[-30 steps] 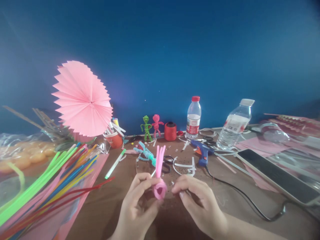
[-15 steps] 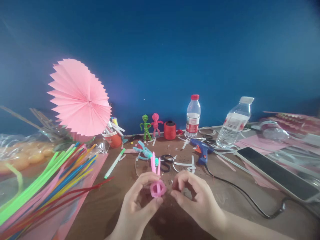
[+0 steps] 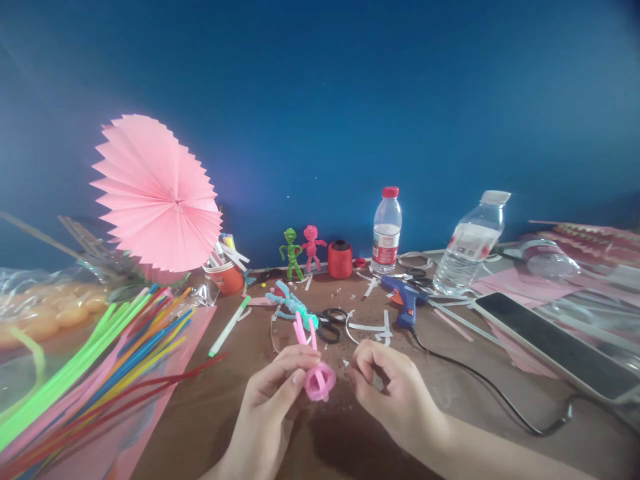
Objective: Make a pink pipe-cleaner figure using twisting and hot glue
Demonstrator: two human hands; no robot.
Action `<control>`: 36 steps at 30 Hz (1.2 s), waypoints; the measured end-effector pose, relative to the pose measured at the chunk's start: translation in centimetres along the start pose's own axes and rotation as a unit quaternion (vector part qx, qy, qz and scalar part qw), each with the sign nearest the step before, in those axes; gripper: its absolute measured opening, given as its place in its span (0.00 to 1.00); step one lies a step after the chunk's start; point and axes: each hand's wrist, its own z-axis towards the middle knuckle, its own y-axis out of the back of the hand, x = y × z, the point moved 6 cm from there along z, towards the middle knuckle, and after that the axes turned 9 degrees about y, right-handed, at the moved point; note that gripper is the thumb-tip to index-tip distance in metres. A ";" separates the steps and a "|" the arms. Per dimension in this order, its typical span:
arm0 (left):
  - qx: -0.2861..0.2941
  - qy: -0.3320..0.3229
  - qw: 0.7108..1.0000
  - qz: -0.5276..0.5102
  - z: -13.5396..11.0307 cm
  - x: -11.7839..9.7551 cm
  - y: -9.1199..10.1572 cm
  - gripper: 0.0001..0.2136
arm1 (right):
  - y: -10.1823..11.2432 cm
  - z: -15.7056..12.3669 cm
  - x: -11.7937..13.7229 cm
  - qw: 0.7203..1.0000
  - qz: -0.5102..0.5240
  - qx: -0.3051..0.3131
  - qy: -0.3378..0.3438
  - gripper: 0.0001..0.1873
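Left hand [image 3: 273, 397] pinches my pink coil [image 3: 320, 382]: ring wound, two ends loose at 11 o'clock; right hand [image 3: 387, 390] curled closed at 3 o'clock.

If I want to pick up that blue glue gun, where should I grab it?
Probably by the handle of the glue gun, reaching from the near side: it lies flat with the handle pointing toward you and the tip away to the left. Mind the black cord trailing from the handle's end.

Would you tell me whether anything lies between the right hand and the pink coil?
Nothing visible does: the right hand sits beside the pink coil, pinched by the left hand, across a small gap.
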 end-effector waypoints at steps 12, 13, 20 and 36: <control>-0.015 0.049 0.997 -0.052 0.2 0.3 -0.3 0.05 | 0.1 0.2 0.3 0.999 0.021 0.004 0.030 0.10; -0.016 0.045 0.998 -0.049 0.2 0.4 -0.2 0.04 | 0.0 0.2 0.3 0.999 0.025 0.009 0.034 0.11; -0.021 0.049 0.997 -0.049 0.2 0.2 -0.3 0.04 | -0.1 0.0 0.5 0.997 0.057 0.028 0.052 0.20; 0.009 0.025 0.997 0.071 -0.1 -0.1 -1.1 0.02 | 0.2 0.4 1.8 0.998 0.036 0.014 0.059 0.10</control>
